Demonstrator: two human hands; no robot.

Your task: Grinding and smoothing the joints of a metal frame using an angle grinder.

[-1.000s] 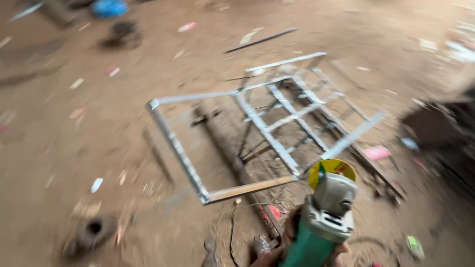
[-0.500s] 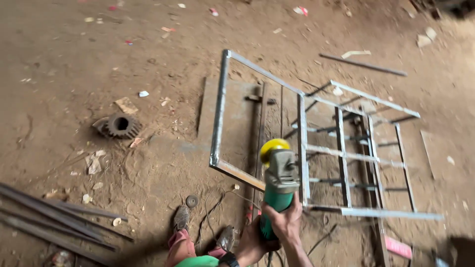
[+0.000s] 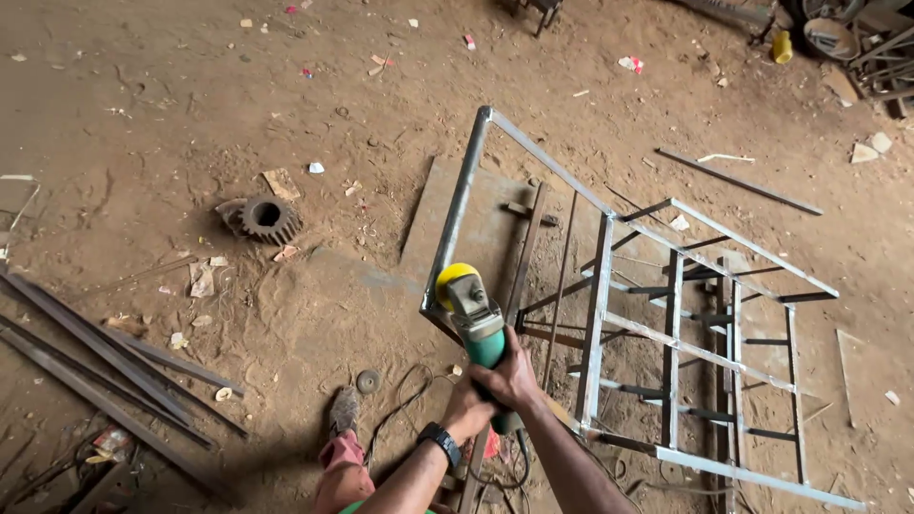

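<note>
1. Both hands, left hand [image 3: 468, 411] and right hand [image 3: 514, 373], have fingers closed round the angle grinder [image 3: 474, 319].
2. Grinder head sits at the near-left corner of the steel frame [image 3: 595, 286] on the floor.
3. Judged: grinding that corner; next needs a steady disc.

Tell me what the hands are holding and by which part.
Both hands, left hand and right hand, grip an angle grinder by its green body, behind the yellow-guarded head.

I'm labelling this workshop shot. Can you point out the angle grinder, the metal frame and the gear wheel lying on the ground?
angle grinder [image 3: 473, 314]: head view, on its grey gear head behind the yellow guard.
metal frame [image 3: 461, 205]: head view, on its left-hand bar.
gear wheel [image 3: 269, 219]: head view, on its toothed rim.
</note>
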